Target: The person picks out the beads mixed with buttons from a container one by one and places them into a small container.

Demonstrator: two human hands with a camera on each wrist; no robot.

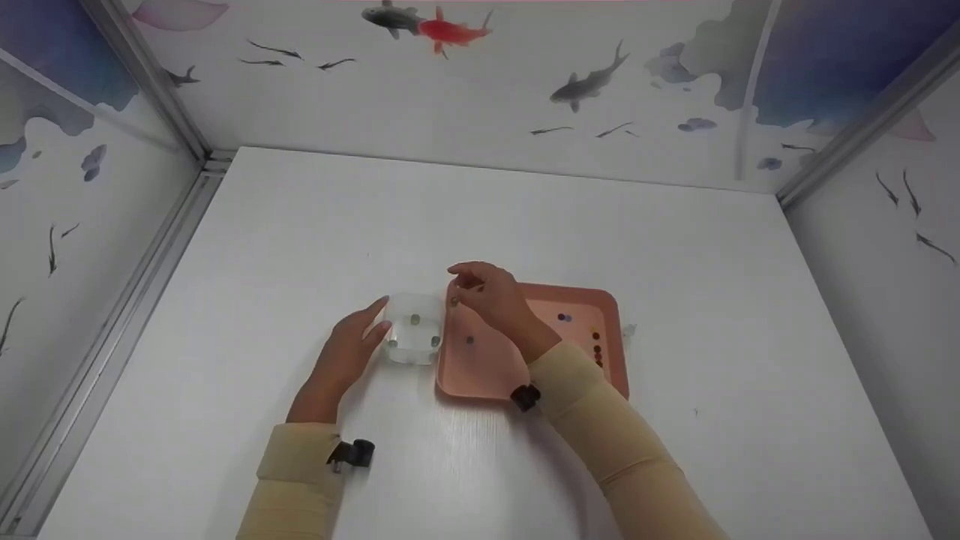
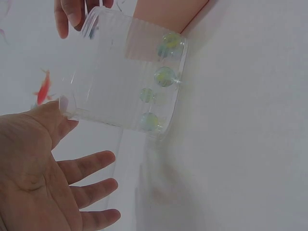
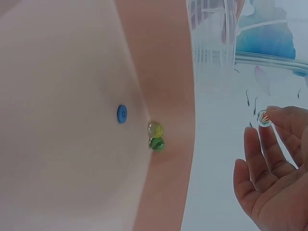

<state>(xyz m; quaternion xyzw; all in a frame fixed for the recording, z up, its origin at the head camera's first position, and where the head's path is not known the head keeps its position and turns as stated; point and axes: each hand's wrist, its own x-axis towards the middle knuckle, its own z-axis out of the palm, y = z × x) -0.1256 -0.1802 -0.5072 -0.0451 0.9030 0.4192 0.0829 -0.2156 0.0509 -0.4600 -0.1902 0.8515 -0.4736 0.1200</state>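
A clear plastic container [image 2: 108, 72] stands on the table with several marbles [image 2: 164, 76] at its bottom. My left hand [image 1: 349, 345] touches its left side near the rim with thumb and index finger. The other three fingers [image 2: 98, 188] are spread straight, away from the container. Above the far left corner of the pink tray [image 1: 480, 379], my right hand [image 1: 491, 300] pinches a clear marble with an orange swirl [image 3: 263, 118] between thumb and fingertips. Below it in the tray lie a yellow marble [image 3: 156, 129], a green marble [image 3: 157, 144] and a blue button [image 3: 122, 114].
More small round pieces [image 1: 596, 349] line the tray's right side, and a dark blue one [image 1: 561, 317] lies farther back. A small clear object [image 1: 629, 330] sits just right of the tray. Patterned panels [image 1: 495, 97] enclose the white table [image 1: 337, 225].
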